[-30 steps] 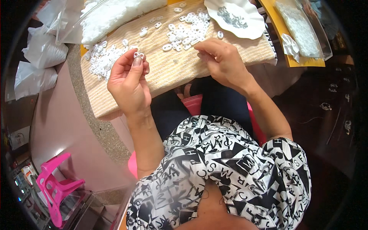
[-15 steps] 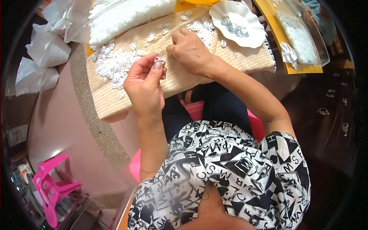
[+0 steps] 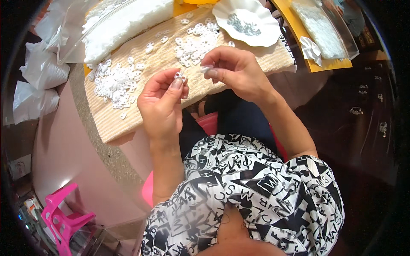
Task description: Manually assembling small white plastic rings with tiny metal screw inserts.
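My left hand [image 3: 160,106] pinches a small white two-holed plastic piece [image 3: 180,77] between thumb and fingertips. Facing it, my right hand [image 3: 241,74] grips another small white plastic piece [image 3: 206,68], partly covered by the fingers. Both hands hover above the near edge of a striped tan cloth [image 3: 115,128]. One heap of white two-holed pieces [image 3: 115,83] lies left of my left hand. A second heap [image 3: 198,42] is spread beyond the hands. A white wavy-rimmed dish [image 3: 267,30] holds small grey bits [image 3: 243,25], too tiny to make out.
A clear bin of white pieces [image 3: 128,32] stands at the far left of the cloth. Another clear tray [image 3: 322,34] and a crumpled white paper [image 3: 310,49] sit on a yellow surface to the right. White bags [image 3: 36,100] and a pink stool [image 3: 64,217] are at left.
My right hand has come back from the far heap toward me, now with a white piece between its fingers. My left hand keeps its piece. The view has shifted slightly.
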Available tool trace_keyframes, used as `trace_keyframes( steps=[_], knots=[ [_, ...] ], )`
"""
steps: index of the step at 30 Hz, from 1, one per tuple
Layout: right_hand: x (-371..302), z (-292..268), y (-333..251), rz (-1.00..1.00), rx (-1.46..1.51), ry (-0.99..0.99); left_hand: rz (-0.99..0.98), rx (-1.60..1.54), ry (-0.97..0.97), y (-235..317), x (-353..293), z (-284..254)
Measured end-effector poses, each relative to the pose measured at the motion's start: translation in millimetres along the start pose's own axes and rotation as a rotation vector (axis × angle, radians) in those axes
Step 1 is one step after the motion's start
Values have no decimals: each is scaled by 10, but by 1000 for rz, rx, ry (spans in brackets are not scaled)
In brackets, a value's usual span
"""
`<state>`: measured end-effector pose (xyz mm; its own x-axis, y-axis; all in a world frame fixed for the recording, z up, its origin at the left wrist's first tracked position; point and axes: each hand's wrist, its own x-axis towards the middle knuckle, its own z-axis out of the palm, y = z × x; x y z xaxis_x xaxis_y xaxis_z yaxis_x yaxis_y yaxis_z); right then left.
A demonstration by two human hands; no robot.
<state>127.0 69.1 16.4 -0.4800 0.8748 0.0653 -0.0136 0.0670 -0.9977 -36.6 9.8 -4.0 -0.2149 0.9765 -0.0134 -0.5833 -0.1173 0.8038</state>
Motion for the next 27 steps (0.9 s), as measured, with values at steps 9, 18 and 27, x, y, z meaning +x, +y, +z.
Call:
trace_keyframes(
  steps=[9, 18, 27],
  knots=[
    [-192, -55, 46, 75, 229, -116, -102, -67, -112, -128, -80, 130],
    [-231, -8, 57, 102, 299, -42, -98, -105, -122, -158, -105, 150],
    [-231, -31, 7, 95, 287, 44, -53, -34, -83, -178, -112, 144]
  ],
)
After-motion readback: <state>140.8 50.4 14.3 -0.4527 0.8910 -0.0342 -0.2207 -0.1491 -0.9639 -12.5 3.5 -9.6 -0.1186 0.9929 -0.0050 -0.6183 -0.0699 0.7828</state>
